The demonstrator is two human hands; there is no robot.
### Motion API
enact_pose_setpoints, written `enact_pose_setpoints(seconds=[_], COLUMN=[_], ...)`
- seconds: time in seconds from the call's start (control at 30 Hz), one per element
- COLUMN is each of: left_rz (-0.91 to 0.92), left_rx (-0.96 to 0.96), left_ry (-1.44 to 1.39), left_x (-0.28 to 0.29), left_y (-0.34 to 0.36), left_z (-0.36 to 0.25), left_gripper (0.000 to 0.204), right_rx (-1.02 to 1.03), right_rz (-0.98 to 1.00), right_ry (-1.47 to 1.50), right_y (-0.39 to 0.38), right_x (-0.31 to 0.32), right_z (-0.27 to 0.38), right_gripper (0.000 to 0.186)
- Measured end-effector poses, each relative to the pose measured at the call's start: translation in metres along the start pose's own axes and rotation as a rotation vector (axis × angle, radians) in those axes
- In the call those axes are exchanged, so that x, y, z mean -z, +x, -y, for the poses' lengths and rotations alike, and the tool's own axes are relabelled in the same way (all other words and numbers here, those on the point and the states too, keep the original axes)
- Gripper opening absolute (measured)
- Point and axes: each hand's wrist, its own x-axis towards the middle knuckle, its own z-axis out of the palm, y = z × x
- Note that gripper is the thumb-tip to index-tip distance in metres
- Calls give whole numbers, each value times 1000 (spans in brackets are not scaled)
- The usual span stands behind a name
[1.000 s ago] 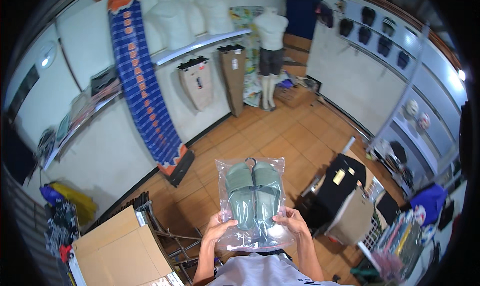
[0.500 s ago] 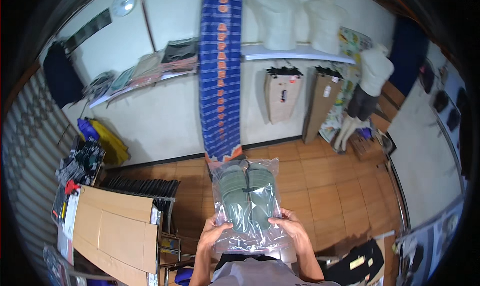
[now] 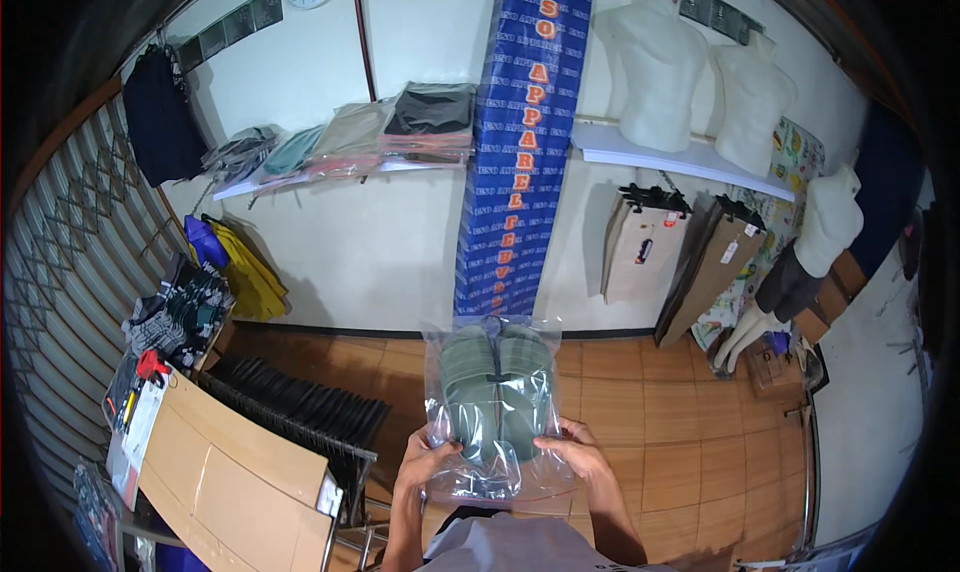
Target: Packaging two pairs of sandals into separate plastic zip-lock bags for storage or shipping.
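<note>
A clear plastic bag (image 3: 512,480) with a pair of green slide sandals (image 3: 497,392) inside is held up in front of my body. The sandals lie side by side, joined by a small dark tie near the middle. My left hand (image 3: 430,456) grips the bag's lower left side, thumb on top. On the opposite side, my right hand (image 3: 578,451) pinches the lower right edge the same way. Light glints off the plastic, and the fingers beneath the bag are hidden.
At left stands a table with a tan top (image 3: 235,462), beside a rack of dark hanging garments (image 3: 300,402). A wall shelf carries folded packed clothes (image 3: 350,137). A blue banner (image 3: 525,152) hangs ahead. Torso mannequins (image 3: 655,72) and hanging trousers (image 3: 645,247) are at right.
My view has turned, so the banner, shelves and mannequins sit farther right and lower in the picture. Both hands keep their hold on the bag, which stays in nearly the same place before me.
</note>
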Motion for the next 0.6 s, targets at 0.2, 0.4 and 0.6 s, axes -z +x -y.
enact_pose_setpoints(seconds=[0.2, 0.4, 0.6], left_rz=[-9, -154, -315], left_rx=[-69, -83, -136], left_ry=[-46, -58, -123], left_x=[27, 60, 93], left_y=[76, 112, 149], left_z=[-33, -56, -60], left_gripper=[20, 22, 22], right_rx=[37, 25, -25], right_rz=[75, 204, 365], right_ry=[3, 7, -71], right_y=[82, 164, 256], right_x=[-18, -58, -95], right_z=[32, 58, 79], right_gripper=[45, 41, 44])
